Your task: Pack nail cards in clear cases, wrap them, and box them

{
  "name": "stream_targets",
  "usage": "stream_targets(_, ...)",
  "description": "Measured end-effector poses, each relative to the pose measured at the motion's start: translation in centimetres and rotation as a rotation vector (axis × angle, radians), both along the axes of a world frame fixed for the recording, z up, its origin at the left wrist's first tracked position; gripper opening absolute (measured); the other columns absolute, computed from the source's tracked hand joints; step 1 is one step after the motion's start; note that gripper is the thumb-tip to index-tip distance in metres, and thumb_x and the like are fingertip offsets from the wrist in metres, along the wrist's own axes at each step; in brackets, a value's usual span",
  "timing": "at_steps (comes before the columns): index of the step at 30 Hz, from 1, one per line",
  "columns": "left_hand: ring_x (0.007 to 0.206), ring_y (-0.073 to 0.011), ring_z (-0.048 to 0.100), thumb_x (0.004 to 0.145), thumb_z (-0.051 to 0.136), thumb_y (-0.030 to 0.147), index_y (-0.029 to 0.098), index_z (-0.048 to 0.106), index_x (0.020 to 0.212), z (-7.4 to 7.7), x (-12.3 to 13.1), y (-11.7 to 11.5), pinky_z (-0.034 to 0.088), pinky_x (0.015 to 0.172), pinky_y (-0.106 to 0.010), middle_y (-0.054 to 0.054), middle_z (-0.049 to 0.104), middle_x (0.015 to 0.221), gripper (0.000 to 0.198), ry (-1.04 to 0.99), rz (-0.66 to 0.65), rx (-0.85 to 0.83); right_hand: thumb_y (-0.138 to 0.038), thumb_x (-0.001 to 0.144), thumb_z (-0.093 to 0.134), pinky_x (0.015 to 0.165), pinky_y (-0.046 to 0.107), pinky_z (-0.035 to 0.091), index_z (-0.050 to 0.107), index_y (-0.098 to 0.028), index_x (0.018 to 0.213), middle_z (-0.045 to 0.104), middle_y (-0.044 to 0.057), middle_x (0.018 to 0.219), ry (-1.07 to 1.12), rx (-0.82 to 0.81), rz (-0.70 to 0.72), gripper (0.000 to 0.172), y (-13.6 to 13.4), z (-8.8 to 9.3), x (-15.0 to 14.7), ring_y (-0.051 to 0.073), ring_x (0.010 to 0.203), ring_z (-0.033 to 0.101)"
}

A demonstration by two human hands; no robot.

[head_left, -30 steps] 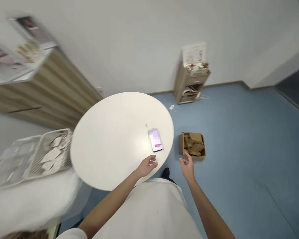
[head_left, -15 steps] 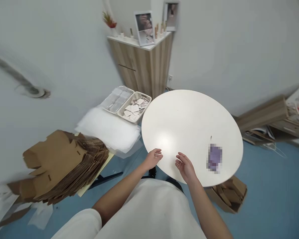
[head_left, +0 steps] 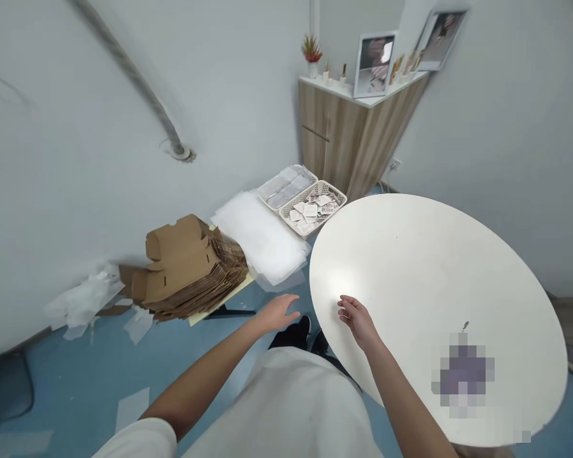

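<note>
My left hand [head_left: 277,313] hovers over the floor left of the table, fingers stretched out and thumb apart, holding nothing. Over the near left part of a round white table [head_left: 410,254] is my right hand [head_left: 357,320], its fingers loosely curled but apart, with nothing in it. A purple thing [head_left: 465,372], blurred into blocks, lies on the table to the right. Beyond my left hand lie a stack of flattened cardboard boxes [head_left: 186,261] and a pile of white packing sheets [head_left: 262,235].
A white basket of small cards [head_left: 312,210] and a basket of clear packets [head_left: 286,184] stand behind the sheets. A wooden cabinet [head_left: 334,127] with picture frames fills the corner. White plastic scraps [head_left: 88,299] lie by the wall at left.
The view has turned left, so the table and cabinet now sit further right. My left hand has moved away from the table's edge and its fingers have opened wider. My right hand stays over the table.
</note>
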State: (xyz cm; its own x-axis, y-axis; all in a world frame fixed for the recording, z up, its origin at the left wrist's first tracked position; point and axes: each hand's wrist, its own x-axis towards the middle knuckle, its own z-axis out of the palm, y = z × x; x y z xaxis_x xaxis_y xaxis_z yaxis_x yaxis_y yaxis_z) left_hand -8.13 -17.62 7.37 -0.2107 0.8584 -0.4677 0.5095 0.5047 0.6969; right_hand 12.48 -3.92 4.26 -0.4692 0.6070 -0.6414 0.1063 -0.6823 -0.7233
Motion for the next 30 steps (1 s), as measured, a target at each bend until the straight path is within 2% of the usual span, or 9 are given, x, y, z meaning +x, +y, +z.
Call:
stream_targets(5,0.102,-0.0274,0.054,0.070,0.054,0.054,0.024,0.049,0.119,-0.5,-1.3,0.3,0.041,0.086,-0.036,-0.008,0.054,0.120,0.058,-0.050,0.000,-0.035,-0.038,0.066,0.064,0.064,0.027,0.049,0.061,-0.024,0.088,0.063,0.002,0.090,-0.021,0.005,0.120,0.026,1.5,-0.5,-1.4,0.012,0.067,0.059)
stream_targets(10,0.105,-0.0266,0.053,0.070,0.054,0.055,0.025,0.049,0.119,-0.5,-4.5,2.8,0.040,0.088,-0.035,-0.006,0.054,0.121,0.058,-0.087,0.038,0.010,-0.041,0.065,0.063,0.063,0.028,0.049,0.061,-0.024,0.091,0.063,0.003,0.093,-0.049,0.061,0.099,0.031,4.5,-1.1,-3.9,0.014,0.068,0.060)
stream_targets(16,0.117,-0.0250,0.043,0.078,0.047,0.048,0.023,0.045,0.123,-0.8,-10.5,9.4,0.032,0.098,-0.034,-0.005,0.047,0.128,0.052,0.042,-0.077,0.055,-0.042,0.066,0.062,0.068,0.030,0.048,0.060,-0.024,0.095,0.063,0.004,0.096,-0.110,0.127,0.052,0.034,8.4,-2.2,-10.4,0.014,0.073,0.061)
stream_targets(21,0.118,-0.0258,0.041,0.078,0.049,0.042,0.021,0.045,0.122,-2.7,-15.4,16.0,0.031,0.099,-0.035,-0.008,0.047,0.126,0.049,0.108,-0.126,0.145,-0.044,0.067,0.059,0.075,0.034,0.046,0.060,-0.023,0.096,0.063,0.005,0.098,-0.267,0.285,0.110,0.035,11.0,-2.5,-16.9,0.019,0.086,0.059)
stream_targets(25,0.118,-0.0251,0.040,0.076,0.052,0.036,0.015,0.043,0.122,-4.5,-17.7,20.6,0.031,0.100,-0.034,-0.012,0.045,0.126,0.052,0.103,-0.151,0.193,-0.042,0.067,0.058,0.080,0.036,0.044,0.061,-0.021,0.095,0.062,0.005,0.098,-0.348,0.438,0.173,0.035,13.2,-2.8,-21.1,0.019,0.088,0.057)
stream_targets(30,0.128,-0.0300,0.025,0.069,0.058,0.029,0.012,0.035,0.128,-6.0,-19.6,25.0,0.023,0.104,-0.040,-0.015,0.029,0.138,0.066,0.111,-0.192,0.112,-0.040,0.069,0.055,0.079,0.037,0.046,0.056,-0.022,0.105,0.056,0.005,0.108,-0.419,0.541,0.137,0.041,16.4,-4.5,-25.7,0.018,0.088,0.055)
